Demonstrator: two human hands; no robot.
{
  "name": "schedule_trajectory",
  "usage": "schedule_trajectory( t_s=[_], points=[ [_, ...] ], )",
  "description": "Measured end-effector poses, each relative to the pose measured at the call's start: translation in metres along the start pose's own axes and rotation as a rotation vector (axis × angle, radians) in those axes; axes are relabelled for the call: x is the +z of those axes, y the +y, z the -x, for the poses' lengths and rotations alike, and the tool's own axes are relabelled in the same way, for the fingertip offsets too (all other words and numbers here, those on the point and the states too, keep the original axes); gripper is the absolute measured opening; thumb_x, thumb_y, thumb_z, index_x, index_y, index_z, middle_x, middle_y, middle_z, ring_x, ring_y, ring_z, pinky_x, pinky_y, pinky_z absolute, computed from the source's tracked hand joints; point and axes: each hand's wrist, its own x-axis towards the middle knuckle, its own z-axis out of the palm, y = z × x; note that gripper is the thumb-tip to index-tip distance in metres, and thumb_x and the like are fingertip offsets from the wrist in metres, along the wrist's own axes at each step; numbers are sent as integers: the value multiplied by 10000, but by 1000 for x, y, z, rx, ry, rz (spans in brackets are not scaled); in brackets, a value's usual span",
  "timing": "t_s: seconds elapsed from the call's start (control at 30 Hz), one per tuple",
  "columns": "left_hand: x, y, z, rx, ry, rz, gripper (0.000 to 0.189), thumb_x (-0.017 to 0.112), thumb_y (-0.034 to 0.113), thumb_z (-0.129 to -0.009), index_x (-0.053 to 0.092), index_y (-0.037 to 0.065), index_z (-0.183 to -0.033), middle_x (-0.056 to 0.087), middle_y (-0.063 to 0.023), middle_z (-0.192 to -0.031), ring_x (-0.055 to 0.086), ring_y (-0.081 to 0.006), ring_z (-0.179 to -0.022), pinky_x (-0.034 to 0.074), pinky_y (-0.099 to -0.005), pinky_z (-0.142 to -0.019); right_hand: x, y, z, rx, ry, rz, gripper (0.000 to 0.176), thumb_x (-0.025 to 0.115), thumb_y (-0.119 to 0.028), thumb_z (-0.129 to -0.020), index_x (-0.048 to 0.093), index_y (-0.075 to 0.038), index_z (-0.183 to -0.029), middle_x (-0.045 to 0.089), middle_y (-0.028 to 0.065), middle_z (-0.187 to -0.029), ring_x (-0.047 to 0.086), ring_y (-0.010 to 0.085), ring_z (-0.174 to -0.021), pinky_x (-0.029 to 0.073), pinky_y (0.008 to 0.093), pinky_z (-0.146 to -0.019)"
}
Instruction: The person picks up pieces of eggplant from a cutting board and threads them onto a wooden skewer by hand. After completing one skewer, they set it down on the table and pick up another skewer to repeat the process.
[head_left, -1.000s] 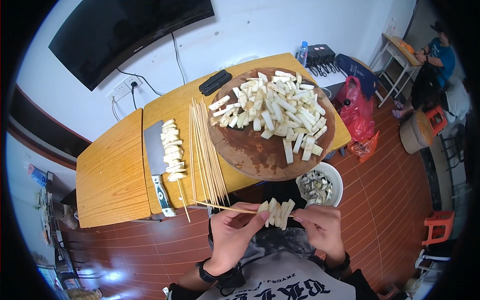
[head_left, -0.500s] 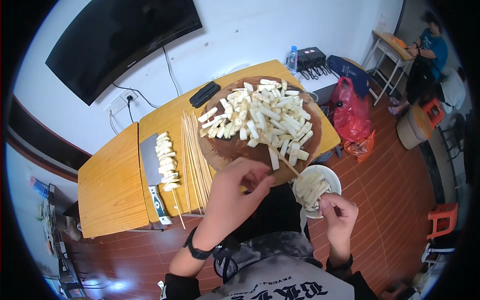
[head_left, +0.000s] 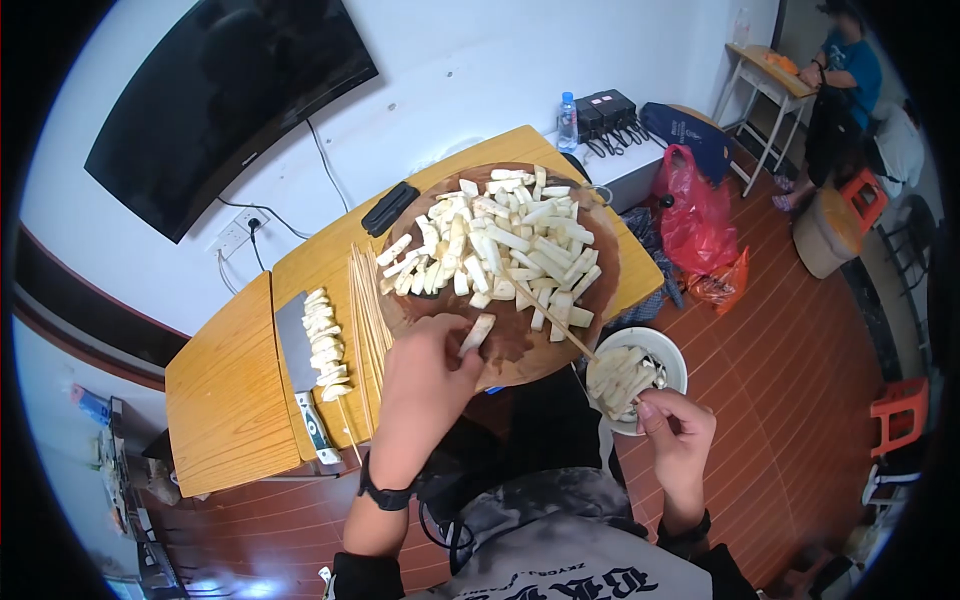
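My left hand [head_left: 425,375] pinches a short pale vegetable strip [head_left: 479,334] over the near edge of the round wooden board [head_left: 400,318]. A pile of cut pale strips [head_left: 530,235], like peeled eggplant, covers much of that board. My right hand [head_left: 678,432] grips the lower end of a wooden skewer [head_left: 556,322] below a bunch of threaded strips [head_left: 622,380]. The skewer's bare upper part slants up and left across the board's edge. Beneath the threaded strips is a white bowl [head_left: 676,354], its contents mostly hidden.
Left of the board lie loose skewers [head_left: 364,320], a filled skewer [head_left: 325,345] and a cleaver [head_left: 314,425] on the yellow table [head_left: 225,385]. A black case [head_left: 390,208] is behind them. Red bags [head_left: 695,220] stand on the right. Another person [head_left: 850,75] is at a far desk.
My left hand has moved left, away from the skewer, and now has a vegetable strip between its fingers. My right hand keeps its hold on the skewer. The view has shifted slightly.
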Motion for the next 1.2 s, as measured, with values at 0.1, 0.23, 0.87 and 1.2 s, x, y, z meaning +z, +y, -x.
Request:
schedule_trajectory(
  t_s=[0.1, 0.23, 0.87, 1.2],
  points=[
    [-18, -19, 9, -174, -106, 288, 241, 703, 55, -886, 684, -22, -1114, 637, -58, -775, 597, -121, -653, 482, -280, -596, 3, 4, 0, 10, -46, -4, 78, 668, 12, -921, 726, 48, -956, 676, 75, -769, 581, 103, -616, 430, 235, -561],
    [-35, -42, 27, -354, -159, 985, 197, 641, -21, -916, 666, -40, -1111, 668, -65, -826, 604, -112, -680, 465, -222, -580, 9, 0, -1, 44, -151, 13, 68, 675, 29, -899, 728, 49, -935, 672, 73, -741, 578, 107, -599, 425, 241, -551],
    [-51, -73, 77, -278, -94, 1600, 385, 566, -32, -892, 556, -110, -1269, 679, -214, -1065, 702, -291, -853, 558, -285, -632, 34, -18, 1, 29, -403, 182, 81, 704, 44, -816, 738, 4, -877, 651, 102, -674, 586, 200, -550, 428, 292, -542],
    [-51, -75, 82, -294, -74, 1627, 310, 505, -15, -970, 574, -172, -1227, 664, -285, -1069, 729, -352, -903, 620, -335, -697, 37, -20, 0, 19, -427, 208, 82, 698, 45, -825, 732, 13, -892, 655, 110, -686, 591, 210, -558, 437, 299, -549]
  ],
)
